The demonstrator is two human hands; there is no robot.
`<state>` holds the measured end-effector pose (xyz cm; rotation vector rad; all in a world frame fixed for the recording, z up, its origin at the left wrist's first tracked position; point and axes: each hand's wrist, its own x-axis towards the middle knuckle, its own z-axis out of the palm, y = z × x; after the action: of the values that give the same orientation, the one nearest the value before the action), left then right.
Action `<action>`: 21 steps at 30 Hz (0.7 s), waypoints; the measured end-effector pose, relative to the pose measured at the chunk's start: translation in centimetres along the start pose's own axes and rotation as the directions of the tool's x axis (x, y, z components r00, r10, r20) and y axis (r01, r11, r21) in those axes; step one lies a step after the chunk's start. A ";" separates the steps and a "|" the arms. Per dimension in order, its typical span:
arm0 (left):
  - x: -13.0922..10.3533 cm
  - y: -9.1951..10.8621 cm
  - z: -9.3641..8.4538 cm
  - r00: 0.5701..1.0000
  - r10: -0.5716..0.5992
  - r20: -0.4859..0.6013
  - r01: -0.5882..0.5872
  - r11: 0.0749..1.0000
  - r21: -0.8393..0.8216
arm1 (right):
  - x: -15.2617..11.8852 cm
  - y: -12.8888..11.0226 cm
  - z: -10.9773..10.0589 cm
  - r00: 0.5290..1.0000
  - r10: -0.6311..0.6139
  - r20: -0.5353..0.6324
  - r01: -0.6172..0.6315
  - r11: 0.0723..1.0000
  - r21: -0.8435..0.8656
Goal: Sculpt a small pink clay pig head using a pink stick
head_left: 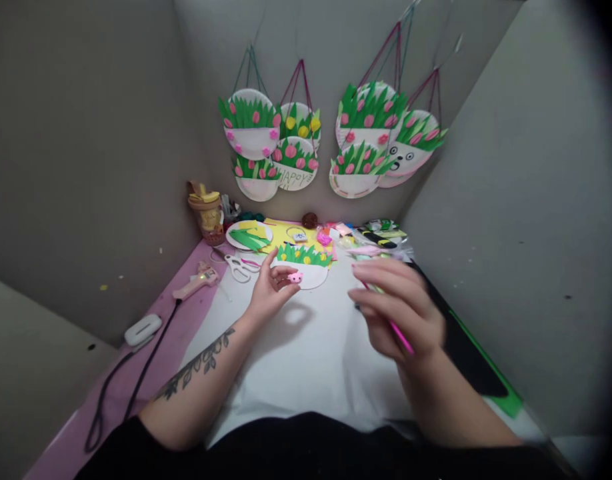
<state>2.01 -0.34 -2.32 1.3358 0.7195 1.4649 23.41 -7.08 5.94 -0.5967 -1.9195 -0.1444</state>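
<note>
My left hand [271,288] pinches a small pink clay-like animal figure [296,277] with dark eyes between thumb and fingertips. It is held above the white table cover. My right hand [409,307], smeared by motion, is raised to the right and closed around a thin bright-pink tool, like a pen or a modelling stick [403,339]. Its lower end juts out below the palm; the fingers hide much of the rest. Just beyond the left hand lies a half paper plate [313,277] with green paper leaves and yellow flowers [306,255].
White scissors [237,268], a pink glue gun [196,283] and a white case [143,329] lie to the left. A tumbler [208,217] stands at the back. Colourful packets [326,235] line the back edge. Decorated paper plates [251,143] hang on the wall.
</note>
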 end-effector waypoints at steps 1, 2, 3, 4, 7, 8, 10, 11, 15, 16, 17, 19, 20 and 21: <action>-0.1 0.0 0.1 1.000 -0.007 0.002 0.007 1.000 0.008 | 0.3 1.1 0.9 1.000 -0.004 -0.016 0.004 1.000 0.001; -0.2 0.0 0.1 1.000 -0.009 0.003 0.009 1.000 0.016 | 0.3 2.1 1.8 1.000 0.003 -0.021 -0.003 1.000 -0.001; -0.3 0.0 0.2 1.000 -0.008 0.010 0.008 1.000 0.023 | 0.1 3.1 2.7 1.000 0.016 -0.015 -0.016 1.000 -0.003; -0.4 0.1 0.3 1.000 -0.002 0.020 0.002 1.000 0.030 | -0.4 3.8 3.5 0.999 0.041 0.008 -0.041 0.999 -0.006; -0.7 0.1 0.6 0.998 0.026 0.062 -0.030 0.998 0.056 | -2.3 5.1 5.5 0.992 0.073 0.105 -0.070 0.997 -0.031; -0.8 0.1 0.7 0.996 0.038 0.077 -0.043 0.997 0.067 | -2.9 5.2 5.9 0.989 0.074 0.126 -0.069 0.996 -0.048; -1.0 0.1 0.8 0.992 0.063 0.106 -0.073 0.993 0.093 | -3.7 5.2 6.3 0.986 0.079 0.148 -0.066 0.994 -0.090; -1.1 0.1 0.9 0.990 0.074 0.121 -0.088 0.990 0.108 | -3.8 5.1 6.4 0.986 0.080 0.148 -0.064 0.992 -0.111; -1.4 0.2 1.0 0.981 0.106 0.165 -0.133 0.978 0.162 | -4.0 4.9 6.3 0.987 0.075 0.139 -0.050 0.984 -0.170; -1.4 0.2 1.0 0.979 0.112 0.169 -0.141 0.975 0.169 | -4.0 4.8 6.3 0.987 0.072 0.141 -0.045 0.982 -0.184; -1.4 0.2 1.0 0.978 0.117 0.171 -0.147 0.973 0.176 | -4.0 4.8 6.3 0.987 0.071 0.146 -0.041 0.979 -0.198; -1.4 0.3 1.0 0.978 0.117 0.171 -0.149 0.970 0.190 | -4.0 4.7 6.3 0.986 0.071 0.152 -0.036 0.975 -0.221; -1.4 0.3 1.0 0.978 0.115 0.172 -0.149 0.969 0.198 | -4.1 4.7 6.3 0.986 0.072 0.153 -0.036 0.973 -0.229; -1.4 0.2 1.0 0.978 0.115 0.173 -0.150 0.967 0.206 | -4.1 4.7 6.3 0.985 0.074 0.153 -0.037 0.971 -0.234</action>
<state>2.78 -1.92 -2.43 1.6783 0.7133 1.3932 21.61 -2.12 -1.18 -0.8388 -2.0551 -0.2947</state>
